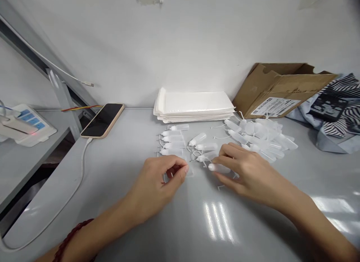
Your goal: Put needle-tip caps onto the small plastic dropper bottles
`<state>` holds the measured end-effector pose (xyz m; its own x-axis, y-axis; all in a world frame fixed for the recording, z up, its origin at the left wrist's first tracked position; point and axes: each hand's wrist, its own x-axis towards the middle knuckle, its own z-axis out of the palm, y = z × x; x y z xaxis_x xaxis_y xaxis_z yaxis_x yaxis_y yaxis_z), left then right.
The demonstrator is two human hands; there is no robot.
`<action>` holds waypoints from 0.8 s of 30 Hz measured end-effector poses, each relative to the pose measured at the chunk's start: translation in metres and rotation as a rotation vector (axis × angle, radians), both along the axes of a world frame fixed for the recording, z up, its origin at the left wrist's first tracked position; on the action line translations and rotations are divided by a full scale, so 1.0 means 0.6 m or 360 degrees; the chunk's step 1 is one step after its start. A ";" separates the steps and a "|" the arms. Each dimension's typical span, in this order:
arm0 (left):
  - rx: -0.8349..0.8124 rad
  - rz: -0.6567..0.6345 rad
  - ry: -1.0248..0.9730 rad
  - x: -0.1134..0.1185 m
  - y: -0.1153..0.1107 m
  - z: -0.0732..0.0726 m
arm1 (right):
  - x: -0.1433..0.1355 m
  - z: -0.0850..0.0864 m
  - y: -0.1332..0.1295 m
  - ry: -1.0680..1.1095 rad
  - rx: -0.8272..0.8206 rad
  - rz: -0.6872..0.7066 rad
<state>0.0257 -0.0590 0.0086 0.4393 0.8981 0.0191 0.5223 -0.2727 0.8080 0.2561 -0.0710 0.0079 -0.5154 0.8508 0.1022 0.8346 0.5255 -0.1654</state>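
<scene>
My right hand (pixel 243 168) has its fingers closed round a small clear plastic dropper bottle (pixel 221 168), which lies low over the table with its white tip end pointing left. My left hand (pixel 164 179) is closed in a pinch, thumb against index fingertip; whether anything is between them I cannot make out. Partly hidden behind it is another dropper bottle (pixel 189 172). Beyond that hand runs a column of several dropper bottles (pixel 173 145), laid side by side with tips to the left. Between the hands lie a few loose bottles (pixel 206 146) with thin cap straps.
A heap of similar bottles (pixel 261 134) lies at the right, before a cardboard box (pixel 270 89). White padded envelopes (pixel 197 102) are stacked against the wall. A phone (pixel 103 120) with a white cable (pixel 81 172) is at left; striped cloth (pixel 337 115) lies far right.
</scene>
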 end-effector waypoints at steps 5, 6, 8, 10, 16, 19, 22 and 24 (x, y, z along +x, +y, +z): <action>0.0067 -0.0025 -0.0003 0.002 0.000 0.001 | -0.012 -0.018 0.003 -0.0059 0.0024 -0.0040; 0.0081 -0.0021 -0.0005 0.002 0.000 0.001 | -0.015 -0.022 0.004 -0.0074 0.0062 -0.0056; 0.0098 -0.0015 -0.0004 0.002 0.000 0.002 | -0.019 -0.031 0.006 -0.0078 0.0145 -0.0063; 0.0124 -0.0018 -0.0004 0.002 0.000 0.002 | -0.023 -0.038 0.006 -0.0051 0.0231 -0.0043; 0.0173 -0.0023 -0.0002 0.002 -0.002 -0.002 | -0.030 -0.047 0.002 0.0069 0.0375 -0.0048; 0.0185 -0.0019 -0.0013 0.002 -0.002 -0.004 | -0.032 -0.045 0.000 0.0182 0.0305 -0.0047; 0.0185 -0.0014 -0.0013 0.002 -0.002 -0.004 | -0.032 -0.038 -0.003 0.0275 0.0218 -0.0044; 0.0181 -0.0013 -0.0008 0.002 -0.003 -0.003 | -0.028 -0.032 -0.003 0.0297 0.0181 -0.0074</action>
<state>0.0267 -0.0606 0.0067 0.4465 0.8864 0.1227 0.5157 -0.3669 0.7742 0.2392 -0.0727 -0.0114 -0.4389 0.8507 0.2891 0.8188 0.5112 -0.2611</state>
